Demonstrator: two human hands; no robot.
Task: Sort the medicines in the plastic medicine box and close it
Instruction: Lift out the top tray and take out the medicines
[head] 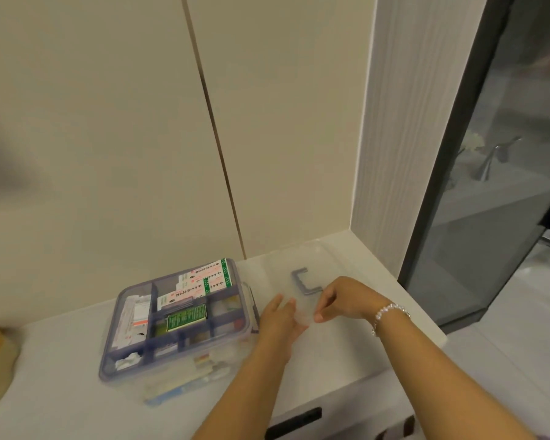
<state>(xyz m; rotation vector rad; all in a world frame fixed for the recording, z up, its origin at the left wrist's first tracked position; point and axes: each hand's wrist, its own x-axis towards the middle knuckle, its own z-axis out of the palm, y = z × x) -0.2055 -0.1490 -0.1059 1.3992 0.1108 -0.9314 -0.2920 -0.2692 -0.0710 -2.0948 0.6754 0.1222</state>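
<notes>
White counter [61,360]: open medicine box [175,322] set left of the hands; clear lid [331,281], seemingly flat, under them.

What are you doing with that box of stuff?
A person is tidying a medicine box on a white counter. The box is open, with packets sorted into its compartments. Its clear lid lies flat on the counter to the right. Both hands are on the lid's near edge: the left hand rests flat there and the right hand pinches it. The box is not closed yet.
</notes>
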